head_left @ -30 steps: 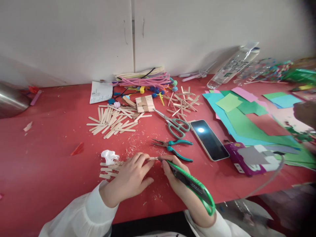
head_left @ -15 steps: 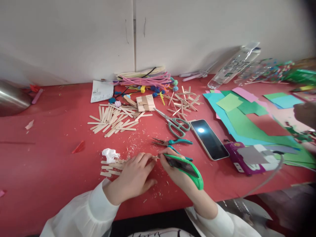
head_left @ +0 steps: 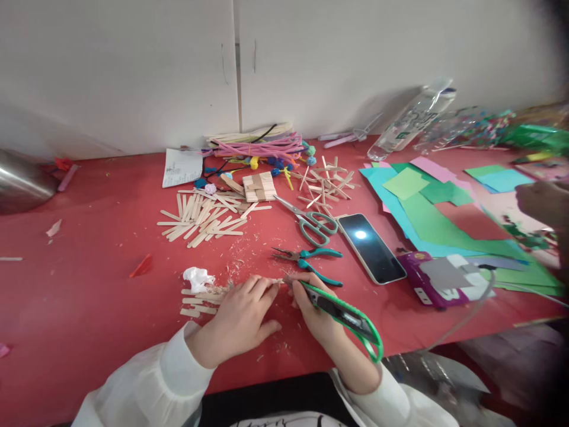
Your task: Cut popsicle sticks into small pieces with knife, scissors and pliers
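My right hand [head_left: 316, 311] is closed around a green utility knife [head_left: 347, 313], its handle slanting back toward my wrist. The front of the knife meets a small wooden craft stick [head_left: 279, 281], whose tip pokes out past the fingers of my left hand [head_left: 242, 317]. That hand presses the stick down on the red table, thumb held apart; most of the stick is hidden under it. Left of it lie several craft sticks [head_left: 198, 303] and a crumpled white tissue [head_left: 198, 279]. Wood shavings are scattered around both hands.
Pliers [head_left: 306, 256], grey scissors [head_left: 313, 222] and a phone [head_left: 373, 249] lie ahead of my right hand. Farther back are a craft stick pile [head_left: 202, 216] and pipe cleaners [head_left: 258, 145]. Coloured paper [head_left: 435, 219] spreads to the right, near another person's hand [head_left: 540, 201].
The utility knife has turned in my right hand, its back end swinging right and toward me. My left hand stays nearly in place. The view has shifted slightly.
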A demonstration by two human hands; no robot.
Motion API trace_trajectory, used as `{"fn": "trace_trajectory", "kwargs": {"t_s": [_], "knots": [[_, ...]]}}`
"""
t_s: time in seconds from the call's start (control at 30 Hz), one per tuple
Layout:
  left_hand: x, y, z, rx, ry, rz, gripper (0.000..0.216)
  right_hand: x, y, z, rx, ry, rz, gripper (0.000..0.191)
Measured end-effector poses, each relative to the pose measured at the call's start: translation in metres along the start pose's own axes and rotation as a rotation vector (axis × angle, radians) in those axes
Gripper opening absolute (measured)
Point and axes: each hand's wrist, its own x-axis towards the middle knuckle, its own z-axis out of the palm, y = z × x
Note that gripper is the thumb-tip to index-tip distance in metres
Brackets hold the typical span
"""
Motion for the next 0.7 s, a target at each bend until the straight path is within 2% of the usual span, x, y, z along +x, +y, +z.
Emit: {"fn": "trace_trajectory", "kwargs": {"t_s": [0.37,0.57,0.7], "knots": [[-0.001,-0.001,0.004,0.042,-0.012,0.016,0.061,0.003,-0.015,-0.002,-0.056,0.039,-0.022,0.014],[-0.001,-0.002,0.008,0.034,0.002,0.025,0.060,0.015,-0.033,-0.006,-0.085,-0.032,-0.073,0.014],[-0.001,-0.001,0.009,0.035,0.007,0.019,0.061,0.015,-0.028,-0.004,-0.072,-0.030,-0.068,0.016]]}}
